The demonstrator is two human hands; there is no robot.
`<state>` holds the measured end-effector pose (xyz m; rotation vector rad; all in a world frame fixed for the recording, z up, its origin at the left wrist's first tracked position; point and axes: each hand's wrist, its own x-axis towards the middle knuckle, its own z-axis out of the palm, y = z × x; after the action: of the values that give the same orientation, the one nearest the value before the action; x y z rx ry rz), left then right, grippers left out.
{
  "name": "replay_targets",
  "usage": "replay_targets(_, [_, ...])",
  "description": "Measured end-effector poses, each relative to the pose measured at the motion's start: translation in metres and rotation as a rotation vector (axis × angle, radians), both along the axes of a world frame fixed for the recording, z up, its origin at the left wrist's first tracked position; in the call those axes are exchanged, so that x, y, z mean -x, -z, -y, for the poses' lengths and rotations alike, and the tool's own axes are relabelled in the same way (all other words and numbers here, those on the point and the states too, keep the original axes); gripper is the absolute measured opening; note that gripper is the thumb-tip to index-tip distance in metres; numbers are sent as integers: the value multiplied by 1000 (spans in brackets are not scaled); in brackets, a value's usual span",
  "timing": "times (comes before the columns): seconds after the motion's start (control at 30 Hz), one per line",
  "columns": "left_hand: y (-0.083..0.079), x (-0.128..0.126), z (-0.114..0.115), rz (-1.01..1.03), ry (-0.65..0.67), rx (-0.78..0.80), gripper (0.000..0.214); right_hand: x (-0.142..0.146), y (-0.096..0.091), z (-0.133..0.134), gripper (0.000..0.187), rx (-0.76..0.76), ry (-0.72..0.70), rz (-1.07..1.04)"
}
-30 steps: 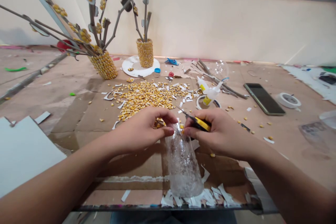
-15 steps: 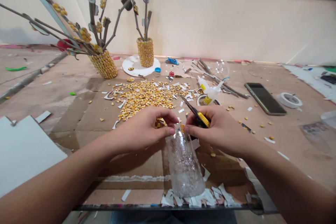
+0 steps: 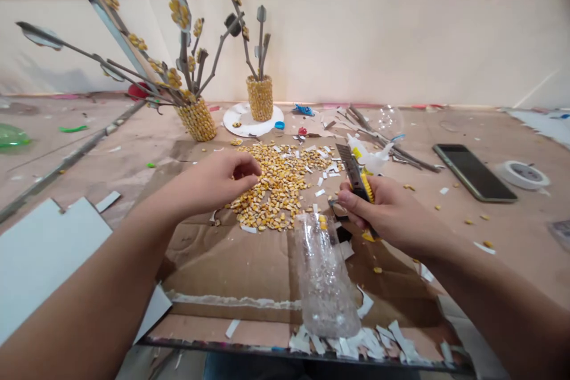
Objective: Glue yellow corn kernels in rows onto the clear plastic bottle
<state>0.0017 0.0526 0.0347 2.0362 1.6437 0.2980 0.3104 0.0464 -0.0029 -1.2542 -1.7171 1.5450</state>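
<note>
My right hand (image 3: 378,208) is closed around a yellow and black utility knife (image 3: 356,175), its blade pointing up and away. Over the left side of a pile of corn kernels (image 3: 280,190) is my left hand (image 3: 218,181). Its fingers curl toward the thumb in a pinch; whatever may be between the tips is hidden. Between my forearms, a clear plastic bottle piece (image 3: 327,285) lies lengthwise on the cardboard, touched by neither hand. A few yellow kernels (image 3: 323,222) sit at its far end.
Behind the pile stand two corn-covered pots (image 3: 198,122) with twigs, one on a white disc (image 3: 231,119). Glue bottles (image 3: 371,157), a phone (image 3: 474,172) and a tape roll (image 3: 523,174) are right. White board (image 3: 48,255) lies left; paper scraps (image 3: 374,341) line the front edge.
My left hand has left the bottle piece's far end and moved left to the corn pile. My right hand has drawn away rightward, still holding the knife. The camera view has shifted.
</note>
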Motion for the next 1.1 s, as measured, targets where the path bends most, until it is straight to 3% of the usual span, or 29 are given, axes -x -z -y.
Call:
replay_targets(0.13, [4, 6, -2, -237, 26, 56, 19, 0, -1, 0, 68, -16, -12, 8])
replay_targets(0.43, [-4, 7, 4, -391, 52, 90, 9, 2, 0, 1, 71, 23, 46, -31])
replay_targets(0.6, [1, 4, 4, -383, 71, 137, 9, 2, -3, 1, 71, 39, 47, -28])
replay_targets(1.1, [9, 2, 4, -362, 156, 37, 16, 0, -5, 2, 63, -44, 60, 58])
